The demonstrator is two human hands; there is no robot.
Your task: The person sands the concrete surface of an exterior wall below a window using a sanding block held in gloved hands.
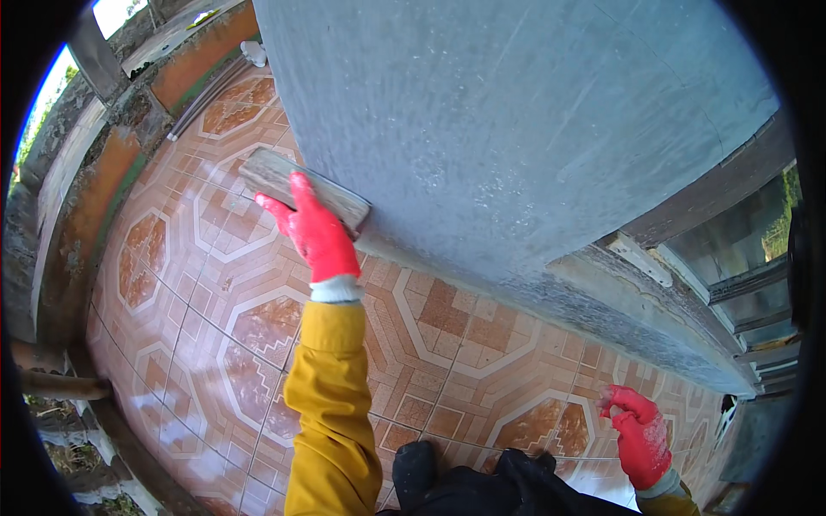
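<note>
My left hand [318,231], in a red rubber glove with a whitish cuff, grips a worn wooden block [274,173]. Thumb and a finger lie spread over the block's back, while its far long side faces the grey plastered wall [490,116] close to the wall's left edge. The block's working face is hidden from me. Lower right, my right hand [640,435] hangs above the tiled floor in a matching glove dusted with white. Its fingers are loosely curled, a small gap shows beside the thumb, and nothing is visible in them.
Patterned tiles [445,413] cover the floor, with my dark footwear [413,467] on them. A low orange and green wall [97,200] runs along the left, with thin pipes [210,97] against it. At right, a wooden frame [710,180] borders louvred panes [742,245].
</note>
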